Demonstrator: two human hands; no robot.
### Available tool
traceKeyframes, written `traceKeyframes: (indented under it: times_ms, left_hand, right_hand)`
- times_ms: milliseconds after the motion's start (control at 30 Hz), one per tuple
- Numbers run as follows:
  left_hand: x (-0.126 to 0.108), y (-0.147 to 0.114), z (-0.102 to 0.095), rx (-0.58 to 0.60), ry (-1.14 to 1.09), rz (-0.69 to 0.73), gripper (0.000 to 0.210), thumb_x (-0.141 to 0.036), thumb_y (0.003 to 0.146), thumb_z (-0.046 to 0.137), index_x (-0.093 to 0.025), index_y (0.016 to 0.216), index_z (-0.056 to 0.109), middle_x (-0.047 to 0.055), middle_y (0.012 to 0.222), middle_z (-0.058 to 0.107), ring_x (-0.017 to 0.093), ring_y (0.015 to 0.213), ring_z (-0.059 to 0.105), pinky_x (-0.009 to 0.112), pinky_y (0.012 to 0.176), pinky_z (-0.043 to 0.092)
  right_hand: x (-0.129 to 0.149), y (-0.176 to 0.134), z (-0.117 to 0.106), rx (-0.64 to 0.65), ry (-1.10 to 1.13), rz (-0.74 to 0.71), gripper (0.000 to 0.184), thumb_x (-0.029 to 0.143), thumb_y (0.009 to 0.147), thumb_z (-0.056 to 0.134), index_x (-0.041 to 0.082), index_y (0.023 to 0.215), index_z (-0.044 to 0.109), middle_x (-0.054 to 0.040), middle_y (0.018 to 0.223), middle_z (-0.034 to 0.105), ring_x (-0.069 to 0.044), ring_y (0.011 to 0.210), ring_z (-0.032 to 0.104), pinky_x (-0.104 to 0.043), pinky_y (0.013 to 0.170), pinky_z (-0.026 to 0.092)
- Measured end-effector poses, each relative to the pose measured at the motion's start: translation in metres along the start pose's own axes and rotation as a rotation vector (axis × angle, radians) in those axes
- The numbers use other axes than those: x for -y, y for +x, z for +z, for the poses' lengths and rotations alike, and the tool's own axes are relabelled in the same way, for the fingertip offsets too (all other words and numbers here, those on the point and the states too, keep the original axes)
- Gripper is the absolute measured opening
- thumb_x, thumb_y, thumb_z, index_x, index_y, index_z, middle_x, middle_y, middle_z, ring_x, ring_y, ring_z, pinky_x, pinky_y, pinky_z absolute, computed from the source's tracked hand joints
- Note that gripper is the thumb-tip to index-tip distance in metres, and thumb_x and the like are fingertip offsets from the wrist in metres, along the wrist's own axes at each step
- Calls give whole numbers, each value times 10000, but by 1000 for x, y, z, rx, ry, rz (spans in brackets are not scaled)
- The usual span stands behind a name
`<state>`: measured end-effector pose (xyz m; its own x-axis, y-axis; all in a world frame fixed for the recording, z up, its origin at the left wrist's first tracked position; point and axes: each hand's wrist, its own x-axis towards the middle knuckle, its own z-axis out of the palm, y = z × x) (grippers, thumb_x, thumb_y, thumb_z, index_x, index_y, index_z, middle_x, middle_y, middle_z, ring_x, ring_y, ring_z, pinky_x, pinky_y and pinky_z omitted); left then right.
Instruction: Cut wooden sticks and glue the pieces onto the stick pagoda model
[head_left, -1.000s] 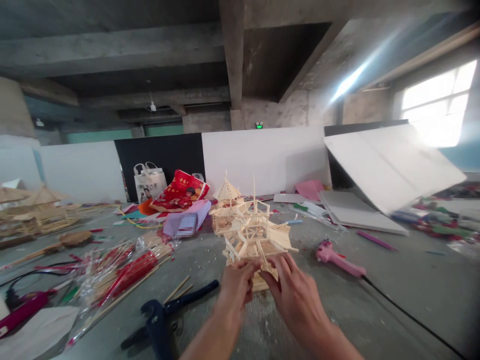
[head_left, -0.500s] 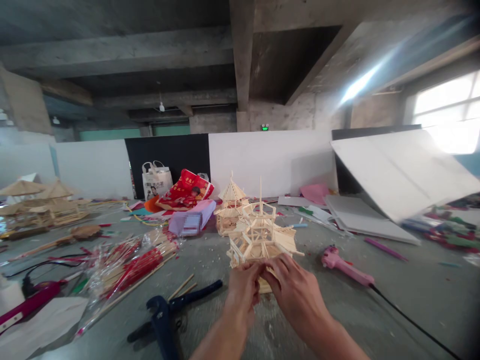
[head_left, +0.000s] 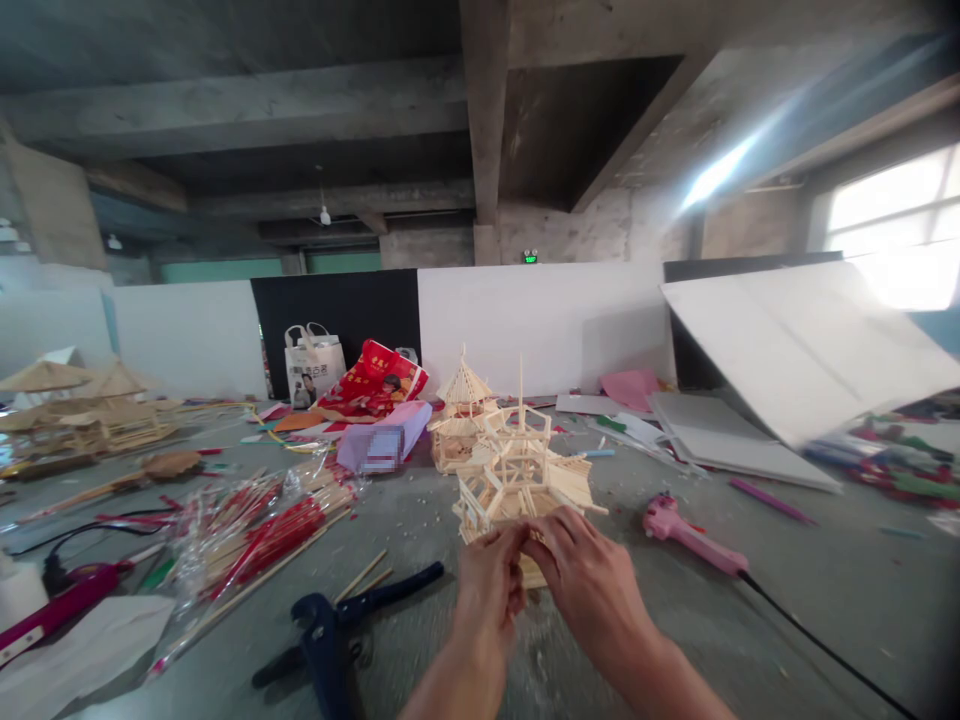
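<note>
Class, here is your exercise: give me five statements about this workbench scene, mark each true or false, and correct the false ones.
1. The left hand and right hand are close together at the near stick model. True.
2. The pink tool lies left of the left hand. False: the pink tool lies right of the right hand.
3. A dark blue cutter lies left of the left hand. True.
4. The red bag lies under the slanted white board. False: the red bag is beside the white tote bag.
5. A pointed-roof model stands behind the near one. True.

Fingers point(head_left: 566, 530) hide the front of the stick model point(head_left: 520, 468).
</note>
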<state>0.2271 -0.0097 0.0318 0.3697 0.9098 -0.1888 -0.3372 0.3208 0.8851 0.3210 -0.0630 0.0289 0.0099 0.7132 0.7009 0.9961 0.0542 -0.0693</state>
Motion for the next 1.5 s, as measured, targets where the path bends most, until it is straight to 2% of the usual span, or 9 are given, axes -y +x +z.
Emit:
traceKeyframes:
  times_ms: [200,400,667,1200,1500]
  left_hand:
    - [3,2,1,-17,-54,-12,294,-380,524,677,-171,586,479,-121,406,293,6,318,218,154,324,124]
    - [5,3,1,-32,-83,-25,334,-387,503,708,-169,563,462,-118,410,299,4,327,219,153,323,124]
    - [7,5,1,-37,-121,-30,351,-370,486,724,-172,554,442,-119,415,310,1,324,224,154,320,118]
    - [3,5,6,-67,-191,-128,283,-290,552,707,-161,568,456,-119,398,316,-2,305,217,137,302,125]
    - [4,7,6,-59,-215,-168,261,-284,609,679,-167,584,447,-116,397,322,1,299,233,132,299,124]
  right_hand:
    - [0,0,0,30,1,22,114,241,869,464,213,904,569,-25,847,595,-189,786,593,-287,601,452]
    - [0,1,0,-8,-6,12,200,262,900,389,204,857,576,-31,809,595,-172,751,595,-265,580,440]
    - [1,3,0,-24,-10,23,199,267,898,390,210,834,569,-22,802,593,-161,736,594,-255,568,432]
    - [0,5,2,10,1,57,190,258,891,407,217,806,572,-21,802,600,-153,761,592,-243,591,437]
    - [-1,5,4,47,12,83,116,227,863,462,214,845,576,-21,835,600,-172,793,588,-261,610,445]
